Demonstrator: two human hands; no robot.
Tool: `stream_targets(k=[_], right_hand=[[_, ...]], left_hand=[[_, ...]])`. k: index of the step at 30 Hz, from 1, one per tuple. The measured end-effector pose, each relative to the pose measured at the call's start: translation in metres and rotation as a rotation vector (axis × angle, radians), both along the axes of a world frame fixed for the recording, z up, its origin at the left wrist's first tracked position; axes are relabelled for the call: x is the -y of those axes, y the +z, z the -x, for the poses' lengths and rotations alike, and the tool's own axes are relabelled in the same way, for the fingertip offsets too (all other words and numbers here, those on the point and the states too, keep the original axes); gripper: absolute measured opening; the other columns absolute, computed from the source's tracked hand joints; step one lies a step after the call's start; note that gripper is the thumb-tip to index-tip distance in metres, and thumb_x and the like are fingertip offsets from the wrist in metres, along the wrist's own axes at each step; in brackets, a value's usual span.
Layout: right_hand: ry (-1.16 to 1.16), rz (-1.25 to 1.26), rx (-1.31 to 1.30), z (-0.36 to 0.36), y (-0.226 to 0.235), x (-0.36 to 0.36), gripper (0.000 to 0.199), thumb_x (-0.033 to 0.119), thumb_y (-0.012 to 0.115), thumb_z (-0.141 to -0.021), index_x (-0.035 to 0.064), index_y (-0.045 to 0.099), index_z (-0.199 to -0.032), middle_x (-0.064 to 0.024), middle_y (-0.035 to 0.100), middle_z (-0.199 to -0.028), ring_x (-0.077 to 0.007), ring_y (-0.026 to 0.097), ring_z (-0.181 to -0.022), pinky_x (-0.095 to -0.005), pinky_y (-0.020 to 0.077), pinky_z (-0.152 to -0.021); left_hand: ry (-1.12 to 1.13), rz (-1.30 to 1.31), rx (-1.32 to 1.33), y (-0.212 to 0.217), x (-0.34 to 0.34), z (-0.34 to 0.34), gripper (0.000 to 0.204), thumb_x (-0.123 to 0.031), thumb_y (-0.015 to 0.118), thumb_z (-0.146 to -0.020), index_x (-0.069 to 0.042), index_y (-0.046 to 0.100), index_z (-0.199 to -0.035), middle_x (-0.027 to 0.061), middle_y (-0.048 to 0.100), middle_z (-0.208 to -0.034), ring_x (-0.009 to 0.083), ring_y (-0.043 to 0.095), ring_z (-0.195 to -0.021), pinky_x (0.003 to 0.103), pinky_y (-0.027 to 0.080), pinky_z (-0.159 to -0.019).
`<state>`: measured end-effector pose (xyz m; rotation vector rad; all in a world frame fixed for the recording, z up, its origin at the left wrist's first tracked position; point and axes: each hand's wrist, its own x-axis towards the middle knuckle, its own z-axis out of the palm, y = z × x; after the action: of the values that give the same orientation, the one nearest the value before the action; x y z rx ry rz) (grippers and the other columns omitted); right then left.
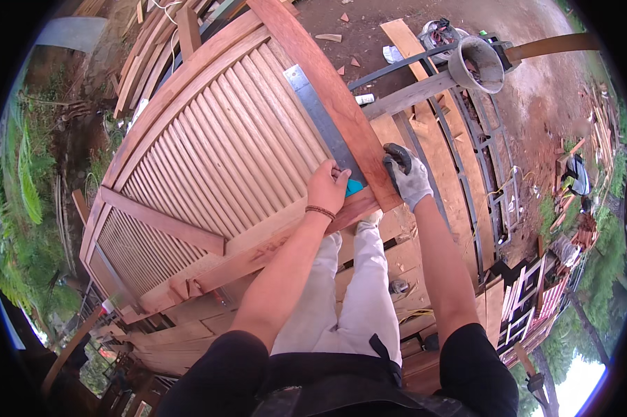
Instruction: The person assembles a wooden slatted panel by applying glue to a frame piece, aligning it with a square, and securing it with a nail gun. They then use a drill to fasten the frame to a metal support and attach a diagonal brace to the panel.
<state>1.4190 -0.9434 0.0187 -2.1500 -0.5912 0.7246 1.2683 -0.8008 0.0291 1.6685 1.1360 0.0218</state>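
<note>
A reddish wooden louvered door (350,108) with thin slats lies before me, its near right corner close to my body. Along the inner side of the right-hand frame board lies a try square (320,115) with a wide metal blade and a teal stock. My left hand (327,186), bare and with a bracelet at the wrist, has its fingers closed at the square's near end, over the slats' edge. My right hand (412,179) wears a grey-white glove with dark fingertips. Its fingers are curled against the outer edge of the same board, just above the corner.
A loose wooden strip (164,221) lies across the slats at the left. A grey bucket (476,64) stands at the far right, near metal frames (491,156) and planks. More timber (150,62) is stacked at the far left. Wood scraps dot the dirt ground.
</note>
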Motion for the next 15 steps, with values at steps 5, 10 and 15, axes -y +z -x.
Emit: stream_targets(k=[5, 10, 15], right_hand=[[0.075, -0.019, -0.015, -0.01, -0.012, 0.003, 0.034, 0.018, 0.064, -0.088, 0.0036, 0.064, -0.118, -0.0184, 0.065, -0.115, -0.0335, 0.063, -0.107, -0.0382, 0.05, -0.092], [0.135, -0.072, 0.043, -0.01, -0.02, 0.003, 0.038, 0.012, 0.066, -0.086, 0.0034, 0.061, -0.123, -0.0198, 0.063, -0.115, -0.0364, 0.062, -0.106, -0.0414, 0.0497, -0.092], [0.208, -0.094, 0.191, -0.005, -0.027, 0.007, 0.043, 0.009, 0.063, -0.085, 0.0052, 0.058, -0.127, -0.0222, 0.061, -0.118, -0.0411, 0.059, -0.107, -0.0457, 0.049, -0.092]], left_hand=[[-0.051, -0.073, -0.022, -0.011, 0.0, -0.005, 0.022, -0.015, 0.073, -0.085, 0.002, 0.06, -0.088, 0.0107, 0.062, -0.074, 0.0192, 0.06, -0.067, 0.033, 0.049, -0.063], [-0.079, -0.135, -0.026, -0.012, -0.004, -0.005, 0.021, -0.015, 0.072, -0.085, 0.002, 0.059, -0.084, 0.0131, 0.06, -0.073, 0.0229, 0.058, -0.066, 0.035, 0.048, -0.064], [-0.08, -0.173, -0.021, -0.01, -0.003, -0.006, 0.021, -0.016, 0.072, -0.084, 0.002, 0.06, -0.083, 0.0158, 0.06, -0.079, 0.0292, 0.06, -0.073, 0.038, 0.048, -0.068]])
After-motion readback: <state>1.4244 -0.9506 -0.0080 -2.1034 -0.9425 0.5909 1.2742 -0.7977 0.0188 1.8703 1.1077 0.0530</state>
